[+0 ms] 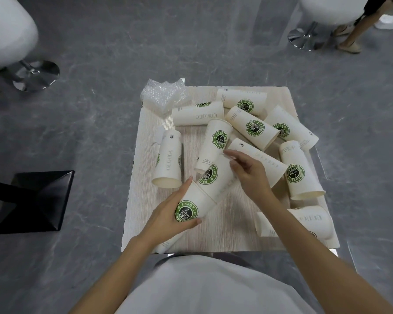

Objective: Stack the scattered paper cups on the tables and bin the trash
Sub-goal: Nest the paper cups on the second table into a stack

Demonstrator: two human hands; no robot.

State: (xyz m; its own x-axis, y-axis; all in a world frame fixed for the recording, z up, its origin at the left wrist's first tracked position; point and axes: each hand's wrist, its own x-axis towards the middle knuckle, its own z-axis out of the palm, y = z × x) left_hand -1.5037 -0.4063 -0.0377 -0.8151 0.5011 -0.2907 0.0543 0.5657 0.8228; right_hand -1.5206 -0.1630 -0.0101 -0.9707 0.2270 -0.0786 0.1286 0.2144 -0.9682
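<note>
Several cream paper cups with green coffee logos lie scattered on a small pale wooden table (225, 232). My left hand (168, 214) grips a tilted cup (191, 207) near the table's front. A second cup (214, 177) is nested partway into its mouth. My right hand (247, 171) holds that second cup at its upper end, fingers curled round it. A third cup (216, 141) lies just behind them. A crumpled piece of bubble wrap (163, 96) sits at the table's far left corner. A small white scrap (158, 137) lies at the left edge beside a cup (168, 159).
Loose cups crowd the table's right and back, one (300, 168) by my right wrist and one (304, 220) under my right forearm. A black table base (36, 200) stands on the grey floor at left. White stools (7, 30) stand at the back; a person's legs (354, 30) show top right.
</note>
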